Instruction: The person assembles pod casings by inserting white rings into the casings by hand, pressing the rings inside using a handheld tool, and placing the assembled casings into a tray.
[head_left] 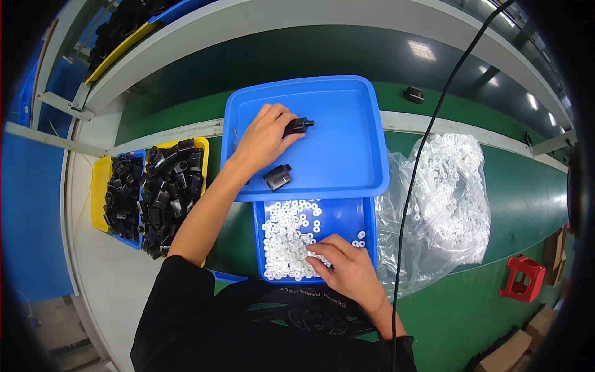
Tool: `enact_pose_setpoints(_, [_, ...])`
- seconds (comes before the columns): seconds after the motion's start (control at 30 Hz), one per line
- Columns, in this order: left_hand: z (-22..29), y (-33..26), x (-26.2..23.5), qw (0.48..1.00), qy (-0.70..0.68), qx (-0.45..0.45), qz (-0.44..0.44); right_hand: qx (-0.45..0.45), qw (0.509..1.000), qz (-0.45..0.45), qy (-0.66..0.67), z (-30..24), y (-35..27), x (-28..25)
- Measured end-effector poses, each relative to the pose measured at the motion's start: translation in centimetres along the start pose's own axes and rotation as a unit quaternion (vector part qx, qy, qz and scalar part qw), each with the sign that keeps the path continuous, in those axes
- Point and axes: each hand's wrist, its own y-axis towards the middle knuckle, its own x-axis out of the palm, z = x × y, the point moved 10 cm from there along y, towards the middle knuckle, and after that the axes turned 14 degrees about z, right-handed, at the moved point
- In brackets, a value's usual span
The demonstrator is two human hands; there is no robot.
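Over the upper blue tray (341, 155), my left hand (268, 135) is closed around a black plastic part (299, 126) with a narrow nozzle-like end pointing right. A second black plastic part (277, 177) lies in the same tray, nearer to me. My right hand (350, 273) reaches over the lower blue tray (347, 214), thumb and forefinger pinched on a small white ring (309, 252). Beneath and beside those fingertips lies a heap of loose white rings (282, 248), with a few more scattered to the right.
At left, yellow and blue bins (202, 149) hold many black parts. A clear plastic bag of white rings (449, 192) lies to the right. A black cable (427, 133) hangs across the view. One black part (414, 94) sits far right; a red stool (522, 279) stands beyond the bench.
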Motion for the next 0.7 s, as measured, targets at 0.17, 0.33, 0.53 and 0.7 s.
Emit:
enact_pose_setpoints(0.17, [4.5, -2.5, -1.6, 0.832, -0.532, -0.158, 0.012, 0.065, 0.994, 0.084, 0.04, 2.0, 0.2, -2.8])
enact_pose_setpoints(0.33, [8.5, -7.1, -1.8, 0.761, -0.631, -0.153, 0.003, 0.091, 0.989, 0.11, 0.047, 2.3, 0.9, -4.6])
enact_pose_setpoints(0.53, [9.8, -9.5, 0.2, 0.57, -0.768, -0.285, -0.06, 0.118, 0.968, 0.201, 0.093, 2.3, 1.0, -6.3])
enact_pose_setpoints(0.7, [10.1, -9.9, 0.0, 0.611, -0.761, -0.206, -0.065, 0.1, 0.959, 0.236, 0.119, 2.3, 0.6, -7.2])
